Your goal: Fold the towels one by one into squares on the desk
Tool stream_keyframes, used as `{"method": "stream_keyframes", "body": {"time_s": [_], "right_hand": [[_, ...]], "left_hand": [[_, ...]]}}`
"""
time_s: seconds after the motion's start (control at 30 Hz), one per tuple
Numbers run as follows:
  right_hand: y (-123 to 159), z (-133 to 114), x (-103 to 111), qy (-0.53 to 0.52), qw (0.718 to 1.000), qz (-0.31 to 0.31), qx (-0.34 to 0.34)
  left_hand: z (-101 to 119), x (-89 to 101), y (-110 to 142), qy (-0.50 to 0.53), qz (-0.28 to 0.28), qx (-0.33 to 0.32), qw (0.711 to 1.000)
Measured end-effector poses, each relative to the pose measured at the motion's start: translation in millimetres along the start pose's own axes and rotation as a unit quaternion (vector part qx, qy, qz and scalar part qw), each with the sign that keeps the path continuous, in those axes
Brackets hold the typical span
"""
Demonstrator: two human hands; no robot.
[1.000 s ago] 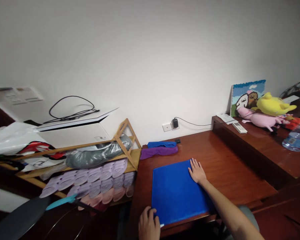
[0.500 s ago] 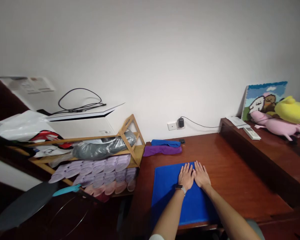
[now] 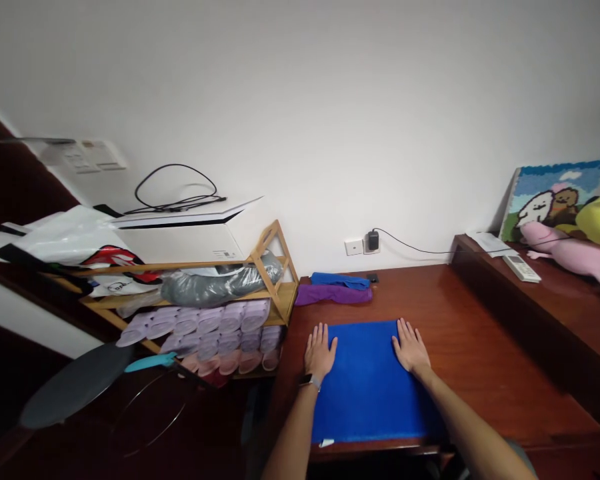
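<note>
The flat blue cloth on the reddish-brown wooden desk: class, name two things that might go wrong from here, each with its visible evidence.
The flat blue cloth reaches the near edge of the reddish-brown wooden desk, so a forearm could drag it over.

The left hand and right hand rest at its far corners; pushing them together might wrinkle it.

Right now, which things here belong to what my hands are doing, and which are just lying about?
In use:
- spread blue cloth, under both hands
- left hand and right hand
- desk beneath

Apparently just lying about:
- purple cloth
- bunched blue cloth
- remote
- pink toy
- slippers
- coiled cable
</note>
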State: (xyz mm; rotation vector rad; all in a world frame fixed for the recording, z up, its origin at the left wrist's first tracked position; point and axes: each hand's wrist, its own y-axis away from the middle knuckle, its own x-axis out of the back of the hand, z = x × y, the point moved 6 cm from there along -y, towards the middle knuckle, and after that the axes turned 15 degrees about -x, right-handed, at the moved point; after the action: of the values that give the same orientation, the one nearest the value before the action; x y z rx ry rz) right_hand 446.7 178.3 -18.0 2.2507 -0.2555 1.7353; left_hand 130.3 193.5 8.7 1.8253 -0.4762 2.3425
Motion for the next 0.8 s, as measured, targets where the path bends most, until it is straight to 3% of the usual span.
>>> {"method": "stream_keyframes", "body": {"time_s": [0.1,0.3,0.5,0.67,0.73,0.8], "right_hand": [[-0.5,-2.8,2.2,0.008,1.000,-0.008,-0.006],[-3.8,-9.8,9.6,0.041,0.996,-0.062,-0.041],[3.5,-7.9,11.5,0.027,0.999,-0.016,-0.026],[5.7,-6.4,9.2,0.016,0.999,-0.019,-0.032],[5.6,-7.5,10.3,0.010,0.999,-0.018,-0.027],[5.5,-8.2,11.2,0.004,1.000,-0.015,-0.021]], "left_hand": [[-11.6,-1.1,2.6,-0.001,0.009,0.001,1.000],[-7.0,-3.8,0.1,0.001,0.010,0.000,1.000],[-8.0,-6.7,-1.8,-0.030,0.015,-0.006,0.999],[-12.4,-5.4,-3.0,-0.079,0.014,-0.010,0.997],[-0.8,-1.4,-6.2,-0.100,0.026,-0.041,0.994],[27.6,0.3,-12.6,-0.103,0.046,-0.097,0.989]]}}
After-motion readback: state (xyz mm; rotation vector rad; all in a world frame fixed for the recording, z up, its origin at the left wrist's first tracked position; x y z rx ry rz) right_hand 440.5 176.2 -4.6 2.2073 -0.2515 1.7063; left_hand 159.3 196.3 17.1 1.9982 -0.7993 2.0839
